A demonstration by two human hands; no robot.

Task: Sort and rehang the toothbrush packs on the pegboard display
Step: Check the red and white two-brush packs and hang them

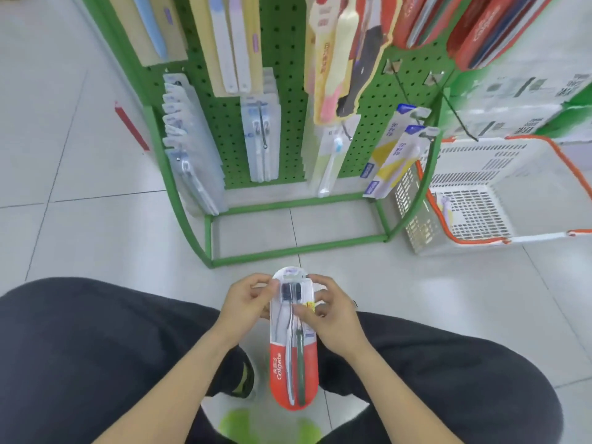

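Fingers (pixel 256 291) of both hands pinch a red pack (pixel 293 341) at lower centre, not yet rehung on the pegboard (pixel 282 59) above, whose other hooks are mostly stocked.

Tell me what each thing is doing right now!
Colgate toothbrush pack: off the display, held by its top end in both hands.
Left hand: pinches the pack's left edge.
Right hand: grips the pack's right side.
Green pegboard: upright, packs hanging on it.
White basket: on the floor, one pack inside.
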